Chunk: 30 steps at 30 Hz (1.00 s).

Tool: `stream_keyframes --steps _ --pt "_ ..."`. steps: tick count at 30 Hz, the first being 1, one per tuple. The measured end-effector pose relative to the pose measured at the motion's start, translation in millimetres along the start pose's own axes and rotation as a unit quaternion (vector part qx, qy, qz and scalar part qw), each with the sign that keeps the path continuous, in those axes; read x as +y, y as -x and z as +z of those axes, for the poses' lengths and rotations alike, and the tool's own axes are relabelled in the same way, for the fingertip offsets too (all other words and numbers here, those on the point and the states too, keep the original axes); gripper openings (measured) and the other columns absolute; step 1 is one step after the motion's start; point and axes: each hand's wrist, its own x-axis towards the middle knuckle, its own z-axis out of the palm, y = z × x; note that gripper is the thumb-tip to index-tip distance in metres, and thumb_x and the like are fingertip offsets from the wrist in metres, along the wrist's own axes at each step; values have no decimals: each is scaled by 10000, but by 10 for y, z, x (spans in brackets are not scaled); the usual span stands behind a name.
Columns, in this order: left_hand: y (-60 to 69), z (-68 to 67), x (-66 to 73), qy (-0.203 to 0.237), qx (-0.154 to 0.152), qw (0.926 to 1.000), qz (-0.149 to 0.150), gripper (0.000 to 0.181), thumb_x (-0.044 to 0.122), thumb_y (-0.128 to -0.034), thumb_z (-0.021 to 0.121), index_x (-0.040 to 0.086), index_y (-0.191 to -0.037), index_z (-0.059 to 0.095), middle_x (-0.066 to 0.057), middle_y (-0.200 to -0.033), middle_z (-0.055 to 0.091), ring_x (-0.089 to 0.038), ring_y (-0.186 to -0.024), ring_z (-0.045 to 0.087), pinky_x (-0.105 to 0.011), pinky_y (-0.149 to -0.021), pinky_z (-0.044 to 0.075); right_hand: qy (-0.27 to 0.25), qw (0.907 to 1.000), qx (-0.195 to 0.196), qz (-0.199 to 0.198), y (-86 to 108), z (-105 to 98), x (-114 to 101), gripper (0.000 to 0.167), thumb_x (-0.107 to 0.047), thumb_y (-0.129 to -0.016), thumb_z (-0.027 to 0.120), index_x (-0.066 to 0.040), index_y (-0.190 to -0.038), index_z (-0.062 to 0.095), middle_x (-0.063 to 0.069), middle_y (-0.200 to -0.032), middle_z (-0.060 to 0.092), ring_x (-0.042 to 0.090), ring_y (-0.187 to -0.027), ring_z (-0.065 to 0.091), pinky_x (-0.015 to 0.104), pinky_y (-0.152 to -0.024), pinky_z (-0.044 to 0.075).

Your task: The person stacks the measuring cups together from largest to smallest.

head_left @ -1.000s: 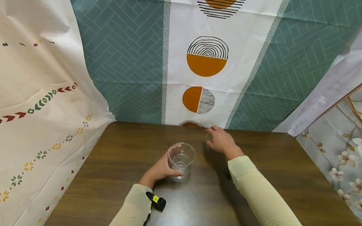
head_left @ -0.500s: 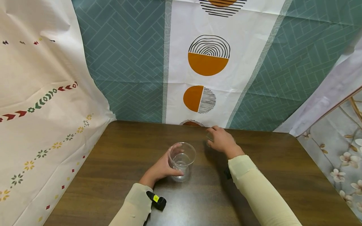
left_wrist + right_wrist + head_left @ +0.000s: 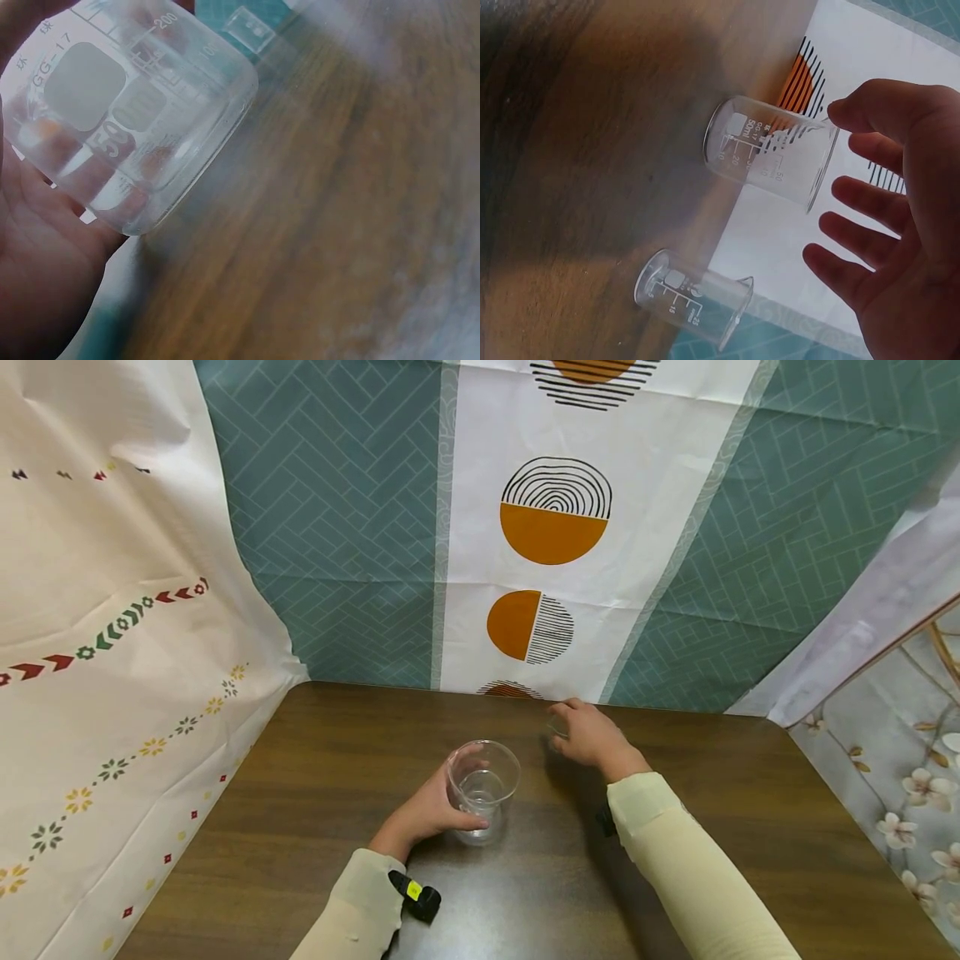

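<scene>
A large clear glass beaker (image 3: pixel 501 781) stands on the wooden table, gripped round its side by my left hand (image 3: pixel 431 810). Close up in the left wrist view, white graduations and "GG-17" show on this beaker (image 3: pixel 187 127); whether another glass sits inside it I cannot tell. Near the table's back edge, my right hand (image 3: pixel 592 739) is over a smaller beaker. The right wrist view shows that 50 ml beaker (image 3: pixel 772 154) upright, with the fingers of my right hand (image 3: pixel 911 202) spread near its rim. The thumb tip overlaps the rim; contact is unclear.
An even smaller beaker (image 3: pixel 694 300) stands beside the 50 ml one in the right wrist view. Behind the brown table (image 3: pixel 337 760) hangs a green and white patterned cloth (image 3: pixel 345 568). Cream cloth (image 3: pixel 135 693) borders the left side, floral cloth (image 3: pixel 900 777) the right.
</scene>
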Motion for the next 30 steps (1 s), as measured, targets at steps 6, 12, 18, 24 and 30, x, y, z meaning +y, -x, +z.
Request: stream_keyframes --steps 6,12,18,24,30 --pt "4 -5 2 -47 14 10000 9 1030 53 -656 881 267 -1470 287 -110 -1466 431 -252 -1368 402 -270 -988 450 -14 9999 -51 -88 -11 -18 4 513 -247 -883 662 -97 -1355 527 163 -1392 506 366 -1250 511 514 -1019 424" --pt "6 -7 5 -101 29 9999 -34 1028 63 -657 883 283 -1467 290 -66 -1452 452 -237 -1361 413 -286 -988 455 -35 9999 -154 -36 -25 -16 -2 518 -248 -885 655 -113 -1366 519 160 -1414 491 368 -1269 498 527 -1013 423" --pt "3 -3 -6 -109 1 9999 -20 1030 62 -660 880 242 -1477 280 -137 -1464 433 -246 -1363 412 -267 -981 455 -186 9989 -384 207 -36 -13 -5 543 -267 -899 639 -154 -1407 486 136 -1468 441 370 -1296 478 604 -964 431" --pt "-1 2 -8 -36 -34 10000 43 1026 56 -667 874 193 -1486 271 -177 -1470 411 -274 -1368 405 -252 -973 457 -188 9986 -473 173 -60 0 21 535 -258 -904 630 -159 -1408 478 133 -1479 423 374 -1296 476 614 -945 437" --pt "12 2 16 -53 -44 10000 -62 1032 71 -672 876 202 -1492 263 -179 -1483 394 -256 -1373 400 -255 -978 452 -183 9990 -417 -25 -74 8 42 528 -223 -901 628 -107 -1397 488 159 -1450 453 370 -1270 505 535 -1010 426"
